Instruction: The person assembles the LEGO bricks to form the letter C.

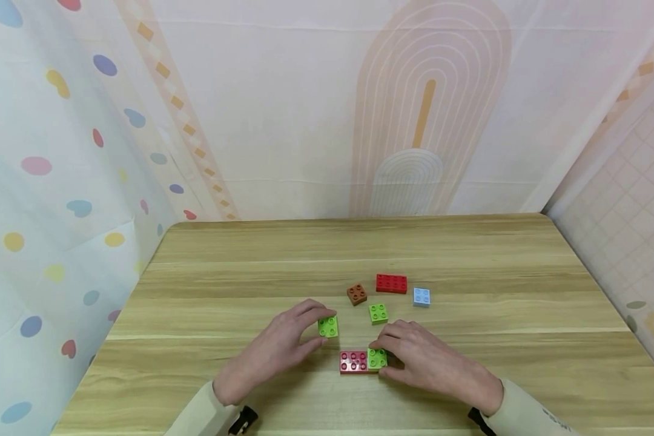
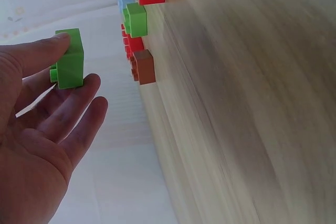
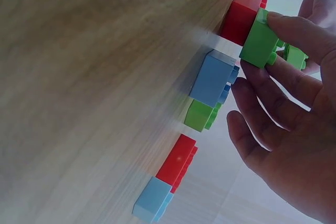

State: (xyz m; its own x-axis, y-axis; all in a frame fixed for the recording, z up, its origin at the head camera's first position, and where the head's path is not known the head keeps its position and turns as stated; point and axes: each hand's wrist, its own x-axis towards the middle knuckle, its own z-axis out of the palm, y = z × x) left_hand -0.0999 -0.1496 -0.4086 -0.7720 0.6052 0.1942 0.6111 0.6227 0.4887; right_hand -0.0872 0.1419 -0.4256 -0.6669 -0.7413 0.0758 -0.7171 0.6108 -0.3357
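Note:
Between thumb and fingers, my left hand [image 1: 280,342] pinches a square lime-green toy brick [image 1: 328,327]. The left wrist view shows that green brick [image 2: 71,59] held above the table, studs facing the palm. My right hand [image 1: 425,360] grips a second green brick [image 1: 377,359] at the right end of a long red brick [image 1: 353,362]. Seen from the right wrist, this green brick [image 3: 260,40] sits over the red brick's end [image 3: 242,17]; whether it is fully pressed down I cannot tell. A blue brick [image 3: 212,80] stands beside my right fingers, mostly hidden from the head view.
Beyond the hands lie a brown brick [image 1: 356,294], another red brick [image 1: 391,283], a third green brick [image 1: 378,313] and a light blue brick [image 1: 422,297]. They rest on a wood-grain table [image 1: 223,272], with a patterned cloth [image 1: 283,121] hanging behind it.

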